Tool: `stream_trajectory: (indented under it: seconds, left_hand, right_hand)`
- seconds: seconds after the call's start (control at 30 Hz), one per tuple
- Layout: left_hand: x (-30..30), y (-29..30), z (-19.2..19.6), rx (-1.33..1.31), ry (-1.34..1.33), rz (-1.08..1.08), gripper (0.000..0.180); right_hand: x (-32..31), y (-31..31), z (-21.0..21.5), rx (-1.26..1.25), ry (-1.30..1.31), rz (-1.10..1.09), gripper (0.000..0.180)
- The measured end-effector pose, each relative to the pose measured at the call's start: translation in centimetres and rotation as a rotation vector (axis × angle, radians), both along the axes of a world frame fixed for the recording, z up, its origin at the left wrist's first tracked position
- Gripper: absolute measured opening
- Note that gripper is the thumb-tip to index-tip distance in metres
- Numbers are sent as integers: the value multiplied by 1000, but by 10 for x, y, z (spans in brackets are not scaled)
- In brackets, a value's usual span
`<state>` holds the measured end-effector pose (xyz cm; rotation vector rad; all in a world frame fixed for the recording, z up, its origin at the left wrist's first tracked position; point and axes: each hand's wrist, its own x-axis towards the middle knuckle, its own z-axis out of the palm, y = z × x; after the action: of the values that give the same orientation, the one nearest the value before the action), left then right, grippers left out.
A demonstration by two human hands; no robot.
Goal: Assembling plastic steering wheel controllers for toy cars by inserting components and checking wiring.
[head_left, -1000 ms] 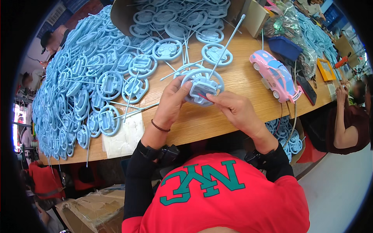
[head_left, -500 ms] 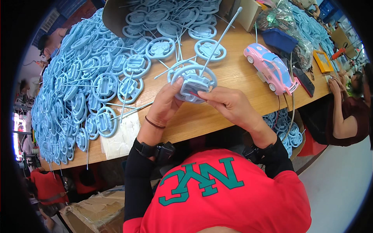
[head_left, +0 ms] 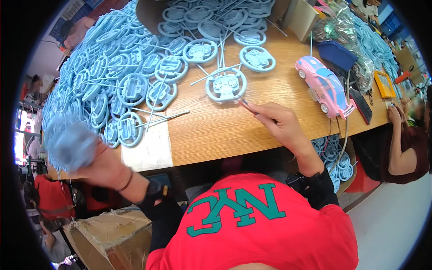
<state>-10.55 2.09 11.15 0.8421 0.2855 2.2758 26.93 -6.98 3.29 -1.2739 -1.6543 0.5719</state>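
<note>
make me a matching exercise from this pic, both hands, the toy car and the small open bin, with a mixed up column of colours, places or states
Column one
1. left hand
2. toy car
3. right hand
4. small bin

Column two
A. pinching a thin object
B. dark blue
C. blurred, at the lower part of the big heap of light-blue wheels
D. mostly pink

Right pairs: 1-C, 2-D, 3-A, 4-B
</note>
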Motion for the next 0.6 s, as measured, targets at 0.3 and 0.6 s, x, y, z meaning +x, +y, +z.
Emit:
stream_trajectory:
  seconds: [0.3, 0.6]
  left_hand:
    - [86, 33, -18, -317, 1069, -545, 39]
    - [235, 45, -95, 208, 2039, 352, 39]
  right_hand:
    - [11, -10, -6, -95, 51, -60, 32]
    - [23, -20, -3, -89, 42, -124, 30]
